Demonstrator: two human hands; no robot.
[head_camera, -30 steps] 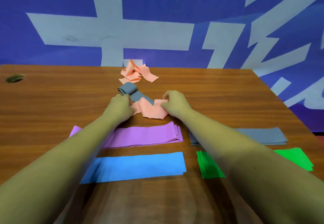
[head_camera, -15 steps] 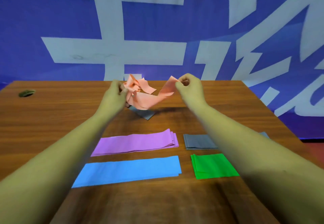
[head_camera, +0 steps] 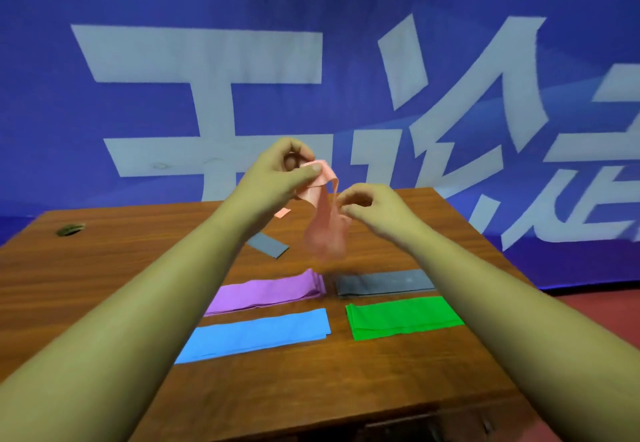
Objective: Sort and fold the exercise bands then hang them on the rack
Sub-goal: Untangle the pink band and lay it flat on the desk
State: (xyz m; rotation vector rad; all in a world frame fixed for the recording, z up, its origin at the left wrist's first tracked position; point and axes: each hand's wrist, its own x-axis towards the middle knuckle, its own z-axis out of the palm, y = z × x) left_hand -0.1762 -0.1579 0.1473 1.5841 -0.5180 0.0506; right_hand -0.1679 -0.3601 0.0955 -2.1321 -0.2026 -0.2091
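The left hand (head_camera: 280, 175) is raised above the far part of the desk (head_camera: 104, 268), its grip closed, thumb against fingers, on the top end of a pink band (head_camera: 325, 227). From that grip the band drops down and a little to the right, so its long axis runs nearly vertical, and its lower part hangs bunched and blurred in the air, clear of the desk. The right hand (head_camera: 367, 206) sits lower than the left grip and to its right, just beside the hanging strip; its fingers are curled toward the thumb, and whether they actually clamp the band's edge I cannot tell. Below the grip, on the desk, lie the folded stacks: purple (head_camera: 270, 291) and blue (head_camera: 256, 334) under the left forearm's side, grey (head_camera: 384, 282) and green (head_camera: 401, 317) toward the right. A loose grey band (head_camera: 268, 246) and a scrap of pink (head_camera: 282, 213) lie farther back, partly behind the left wrist. Judging by this, the next move is for the nearer right hand to run down the strip to its free lower end, so that it can be pulled straight for folding. No rack is in view.
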